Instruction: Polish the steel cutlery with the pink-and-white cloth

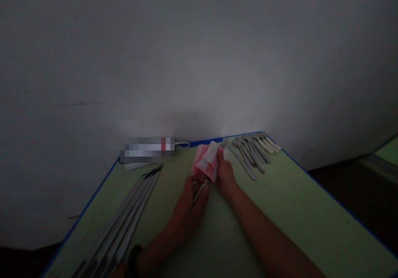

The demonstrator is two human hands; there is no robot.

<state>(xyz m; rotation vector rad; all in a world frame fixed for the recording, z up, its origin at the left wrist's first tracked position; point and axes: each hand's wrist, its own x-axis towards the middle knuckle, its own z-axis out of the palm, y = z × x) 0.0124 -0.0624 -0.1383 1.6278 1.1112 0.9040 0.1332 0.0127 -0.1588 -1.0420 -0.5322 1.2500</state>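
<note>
Over the middle of the table, my left hand (pixel 194 197) is closed around a thin, pale utensil handle (pixel 200 190). The other end of this utensil is hidden, so its kind does not show. A pink-and-white cloth (pixel 205 160) is bunched just beyond that hand, around the hidden end. My right hand (pixel 225 172) grips the cloth from its right side, thumb up. Close to the right hand lies a fanned row of metal spoons (pixel 245 151) and other cutlery, several pieces in all. Some of them have white handles (pixel 267 144).
Several long, flat metal pieces (pixel 130 216) with dark ends lie along the left of the green table (pixel 280 224). A blurred-out box-like object (pixel 147 149) with a white loop (pixel 183 144) sits at the back left. Behind the table's blue edge stands a grey wall (pixel 199 62).
</note>
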